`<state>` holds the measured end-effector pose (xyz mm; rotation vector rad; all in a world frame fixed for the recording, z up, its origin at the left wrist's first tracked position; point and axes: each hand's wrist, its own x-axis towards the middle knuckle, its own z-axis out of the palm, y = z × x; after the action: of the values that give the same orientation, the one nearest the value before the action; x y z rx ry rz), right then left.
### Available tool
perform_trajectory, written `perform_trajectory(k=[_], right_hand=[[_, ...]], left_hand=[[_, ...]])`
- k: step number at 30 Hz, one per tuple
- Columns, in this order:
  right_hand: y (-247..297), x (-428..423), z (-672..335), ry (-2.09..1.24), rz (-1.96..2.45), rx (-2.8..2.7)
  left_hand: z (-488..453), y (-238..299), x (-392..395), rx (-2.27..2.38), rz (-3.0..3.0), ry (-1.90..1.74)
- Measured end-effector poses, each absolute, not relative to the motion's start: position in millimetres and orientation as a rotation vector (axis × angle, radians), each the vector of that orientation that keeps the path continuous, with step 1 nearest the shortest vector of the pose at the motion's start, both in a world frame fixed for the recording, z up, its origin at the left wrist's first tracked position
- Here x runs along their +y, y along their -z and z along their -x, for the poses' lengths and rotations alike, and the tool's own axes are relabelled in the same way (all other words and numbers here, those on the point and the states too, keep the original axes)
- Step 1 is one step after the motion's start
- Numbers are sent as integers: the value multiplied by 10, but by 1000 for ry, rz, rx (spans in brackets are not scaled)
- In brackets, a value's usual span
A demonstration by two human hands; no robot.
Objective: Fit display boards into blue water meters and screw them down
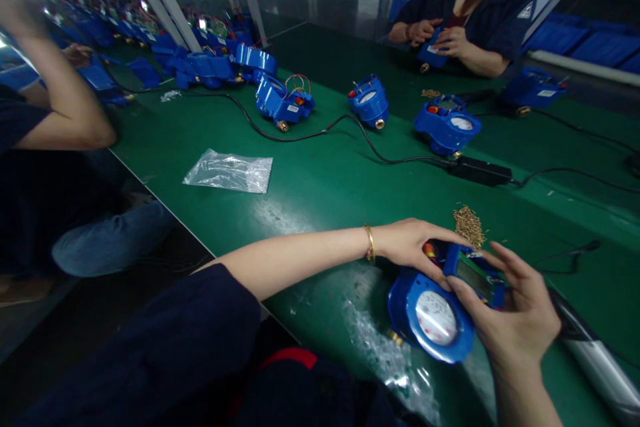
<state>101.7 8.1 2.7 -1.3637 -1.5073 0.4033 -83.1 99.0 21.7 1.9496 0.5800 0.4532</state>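
A blue water meter (403,297) with a round white dial (437,317) and a brass fitting stands tilted on the green table in front of me. My left hand (413,247) grips the far left of its upper housing, beside a red and yellow part. From the right, my right hand (520,303) holds the blue section with a dark rectangular display (475,279), its thumb near my left fingertips. Some fingers are hidden behind the housing. A heap of small brass screws (469,225) lies just beyond my hands.
Crumpled clear plastic (385,347) is by the meter, and a clear bag (230,171) lies further left. A black cable with an adapter (480,172) crosses the table. More blue meters (370,101) stand behind it. A silver-black cylindrical tool (595,353) is at right. Co-workers sit left and opposite.
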Motion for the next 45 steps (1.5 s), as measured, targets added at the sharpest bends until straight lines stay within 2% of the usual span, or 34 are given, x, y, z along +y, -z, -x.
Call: perform_trajectory(k=[7,13,18,23,27,36,45], right_hand=[[-46,68,-1021,-409,1332,-1539],[-109,90,-1073,-247,1341,-1789],[-208,143,-1082,-137,1260,-1973],[-225,165,-1083,-69,1221,-2051],[-222,144,-1095,-93,1215,-2032],[-152,180,-1129,-217,1204,-2062],[-60,144,-1055,-468,1371,-1853]], left_hand=[[669,-102,804,906,-1849,-528],[697,-136,752,933,-1885,-602],[763,-74,875,803,-1807,-507],[943,-88,1119,413,-1449,-382],[1119,-160,1177,231,-1165,-290],[932,43,665,556,-1455,-827],[934,5,640,629,-1493,-843]])
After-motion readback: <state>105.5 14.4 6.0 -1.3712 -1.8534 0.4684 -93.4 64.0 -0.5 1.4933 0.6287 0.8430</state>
